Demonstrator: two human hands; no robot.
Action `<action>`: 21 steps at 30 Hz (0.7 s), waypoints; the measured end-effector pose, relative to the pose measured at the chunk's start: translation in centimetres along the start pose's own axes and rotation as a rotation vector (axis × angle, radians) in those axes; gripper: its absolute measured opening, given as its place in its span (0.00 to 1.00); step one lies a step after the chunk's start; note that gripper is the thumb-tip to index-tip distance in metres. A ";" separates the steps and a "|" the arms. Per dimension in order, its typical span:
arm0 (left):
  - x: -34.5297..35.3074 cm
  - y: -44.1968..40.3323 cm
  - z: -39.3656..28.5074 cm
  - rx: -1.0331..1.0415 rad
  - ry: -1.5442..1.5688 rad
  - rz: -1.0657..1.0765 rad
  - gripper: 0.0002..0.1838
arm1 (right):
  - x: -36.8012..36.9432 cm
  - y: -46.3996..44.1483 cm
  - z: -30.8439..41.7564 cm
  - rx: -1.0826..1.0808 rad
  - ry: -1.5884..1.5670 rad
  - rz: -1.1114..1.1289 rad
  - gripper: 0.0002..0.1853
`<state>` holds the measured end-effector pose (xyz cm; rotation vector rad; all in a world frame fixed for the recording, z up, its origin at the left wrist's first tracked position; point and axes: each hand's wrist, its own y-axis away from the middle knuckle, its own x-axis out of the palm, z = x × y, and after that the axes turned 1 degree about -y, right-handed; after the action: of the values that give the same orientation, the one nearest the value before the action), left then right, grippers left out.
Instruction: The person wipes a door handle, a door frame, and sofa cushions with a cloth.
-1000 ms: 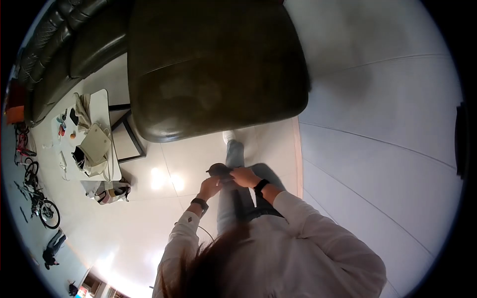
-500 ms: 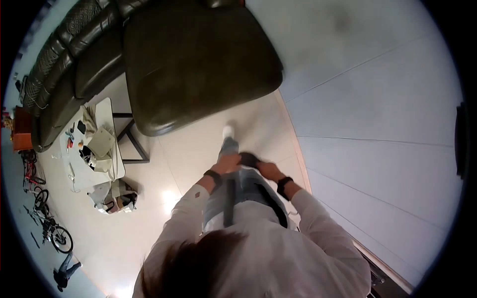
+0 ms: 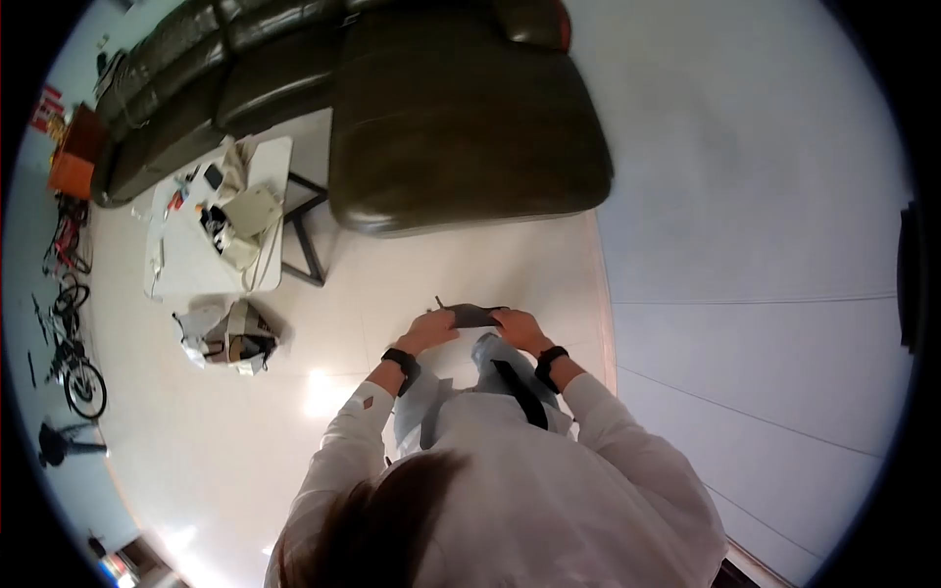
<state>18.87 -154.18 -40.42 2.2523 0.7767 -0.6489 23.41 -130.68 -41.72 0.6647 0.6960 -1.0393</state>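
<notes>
A dark grey, limp-looking piece (image 3: 474, 316) stretches between my two hands in front of my waist; its exact kind I cannot make out. My left hand (image 3: 428, 333) is closed on one end, where a thin dark tip sticks out past the fingers. The other end is gripped by my right hand (image 3: 521, 329). Dark bands circle both wrists. Below the piece are my light blue jeans (image 3: 490, 358), with a black strap (image 3: 520, 394) hanging over them.
Ahead stands a dark leather sofa (image 3: 470, 147). To the left is a white table (image 3: 186, 255) with a bag and small items on it. A bag (image 3: 235, 338) sits on the floor beside it. Bicycles (image 3: 78, 363) line the far left, and a pale wall (image 3: 745, 372) runs along my right.
The sofa, table and floor bag have shifted in view as I move and turn. The dark piece now looks more spread out between my hands, with its thin tip showing.
</notes>
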 end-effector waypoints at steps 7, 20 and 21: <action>2.8 17.5 11.2 -0.227 0.052 -0.103 0.15 | 9.8 -6.1 13.5 -0.281 0.162 0.412 0.08; -2.4 37.7 16.2 -0.446 0.412 -0.290 0.14 | 21.3 -10.2 34.7 -0.456 0.166 0.525 0.10; -3.2 37.8 15.1 -0.466 0.435 -0.318 0.15 | 22.2 -10.3 34.6 -0.473 0.164 0.505 0.10</action>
<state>38.69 -188.96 -32.49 1.8649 1.3618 -0.0833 28.23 -172.70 -39.54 0.4750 0.8266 -0.3364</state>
